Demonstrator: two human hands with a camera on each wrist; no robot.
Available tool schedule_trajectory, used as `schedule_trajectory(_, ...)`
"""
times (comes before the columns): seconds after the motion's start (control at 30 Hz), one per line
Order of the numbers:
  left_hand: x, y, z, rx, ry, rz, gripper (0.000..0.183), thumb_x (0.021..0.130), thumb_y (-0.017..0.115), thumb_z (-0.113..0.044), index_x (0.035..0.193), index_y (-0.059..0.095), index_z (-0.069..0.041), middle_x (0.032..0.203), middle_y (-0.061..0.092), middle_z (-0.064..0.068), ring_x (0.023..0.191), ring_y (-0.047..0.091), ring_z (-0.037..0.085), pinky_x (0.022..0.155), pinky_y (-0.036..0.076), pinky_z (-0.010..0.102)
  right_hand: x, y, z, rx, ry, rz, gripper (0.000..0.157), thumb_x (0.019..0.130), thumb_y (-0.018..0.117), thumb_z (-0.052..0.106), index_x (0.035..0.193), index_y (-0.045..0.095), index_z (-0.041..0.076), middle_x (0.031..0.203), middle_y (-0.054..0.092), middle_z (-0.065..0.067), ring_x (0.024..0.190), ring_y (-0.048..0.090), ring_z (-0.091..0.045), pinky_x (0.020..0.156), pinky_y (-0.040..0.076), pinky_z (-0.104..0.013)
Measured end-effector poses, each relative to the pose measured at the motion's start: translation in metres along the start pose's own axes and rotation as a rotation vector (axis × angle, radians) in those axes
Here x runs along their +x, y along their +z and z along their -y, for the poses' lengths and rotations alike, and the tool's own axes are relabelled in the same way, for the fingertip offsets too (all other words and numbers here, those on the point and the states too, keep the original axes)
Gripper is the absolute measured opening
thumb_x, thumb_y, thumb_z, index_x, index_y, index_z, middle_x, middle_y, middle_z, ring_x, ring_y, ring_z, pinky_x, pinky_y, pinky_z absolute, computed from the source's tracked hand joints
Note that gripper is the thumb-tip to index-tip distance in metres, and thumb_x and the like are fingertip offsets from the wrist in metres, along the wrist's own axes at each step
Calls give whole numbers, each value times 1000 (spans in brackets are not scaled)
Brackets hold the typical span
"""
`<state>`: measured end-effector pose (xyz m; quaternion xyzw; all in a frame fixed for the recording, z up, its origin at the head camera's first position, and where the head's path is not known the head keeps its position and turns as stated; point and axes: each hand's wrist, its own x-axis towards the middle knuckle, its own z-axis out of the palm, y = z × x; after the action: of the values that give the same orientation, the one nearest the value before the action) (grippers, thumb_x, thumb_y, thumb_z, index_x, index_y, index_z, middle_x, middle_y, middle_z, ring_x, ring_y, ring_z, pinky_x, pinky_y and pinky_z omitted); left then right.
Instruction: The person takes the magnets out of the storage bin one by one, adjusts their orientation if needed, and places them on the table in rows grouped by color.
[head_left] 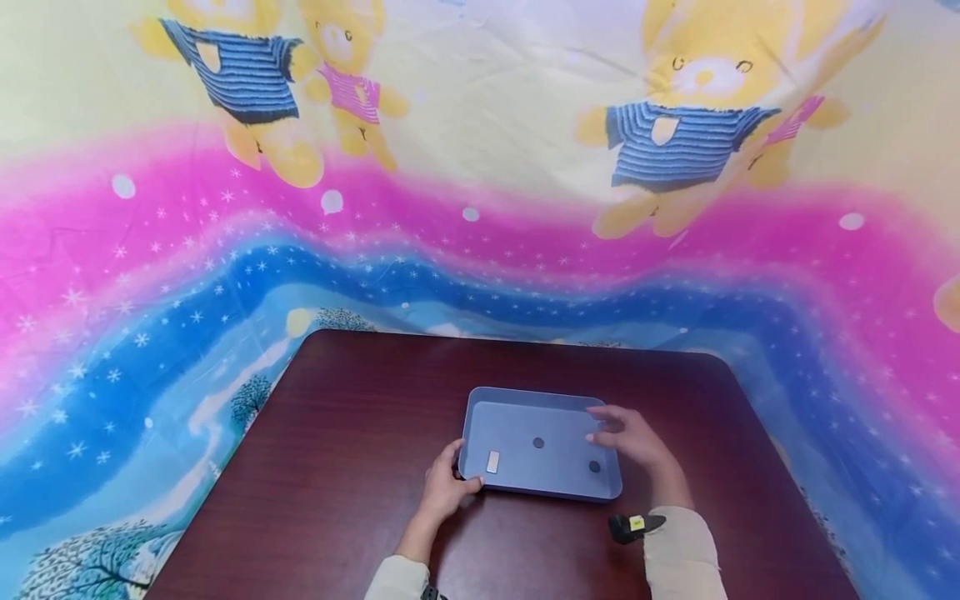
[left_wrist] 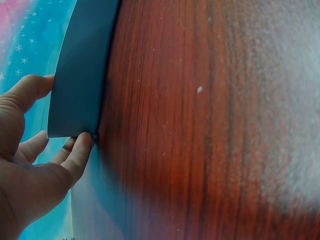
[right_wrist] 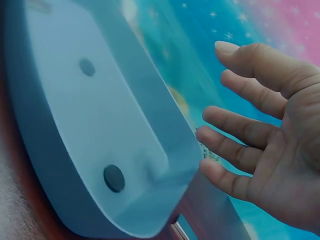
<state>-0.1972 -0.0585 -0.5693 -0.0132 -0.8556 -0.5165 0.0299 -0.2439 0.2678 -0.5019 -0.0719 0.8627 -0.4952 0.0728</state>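
A shallow blue-grey tray (head_left: pixel 525 408) lies on the dark wooden table. Inside it are a small pale rectangular piece (head_left: pixel 492 462) at the left and two dark round discs, one near the middle (head_left: pixel 538 443) and one at the near right (head_left: pixel 594 467). My left hand (head_left: pixel 444 490) grips the tray's near left corner, thumb on the near wall and fingers around the left end. Over the tray's right end hovers my right hand (head_left: pixel 630 437), its fingers spread and nothing held. In the right wrist view its fingertips (right_wrist: pixel 210 170) come close to the tray's rim.
Reddish-brown table (head_left: pixel 360 417) surrounds the tray, its far edge running behind it. A printed cloth (head_left: pixel 480 250) with bears and snowflakes hangs around the table. On the right wrist sits a black strap device (head_left: pixel 626 527).
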Motion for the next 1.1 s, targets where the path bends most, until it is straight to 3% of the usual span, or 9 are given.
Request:
schedule_trajectory(0.23,-1,1,1,-28,-9,-7,73,59,77,-17,123,44,-10,102,55,15,77,52,22,65,40,32,7,13,8,-34,16,35,49,67,73,27,112,57,21,116,50,-11,99,49,-30,74,43,-42)
schedule_trajectory(0.5,0,1,2,-33,-5,-2,72,59,77,-18,123,43,-10,100,55,14,75,51,20,63,41,32,17,25,14,-5,-42,118,47,69,72,21,113,57,17,116,50,-11,103,45,-35,72,45,-39)
schedule_trajectory(0.8,0,0,0,-67,-11,13,73,60,77,-15,125,42,-8,96,56,15,75,53,23,60,42,30,30,43,16,-66,-123,202,44,69,72,22,111,58,16,113,52,-11,100,48,-34,71,45,-37)
schedule_trajectory(1.0,0,1,2,-65,-1,11,74,60,77,-16,125,42,-8,94,56,14,75,53,24,61,42,31,36,56,22,-134,-134,265,43,68,72,26,108,59,20,111,54,-6,97,50,-30,71,44,-35)
schedule_trajectory(1.1,0,2,3,-66,3,6,73,61,77,-15,125,42,-9,95,56,14,75,54,24,60,42,30,39,62,21,-122,-125,311,44,68,72,25,110,59,16,111,54,-8,98,50,-30,73,44,-37)
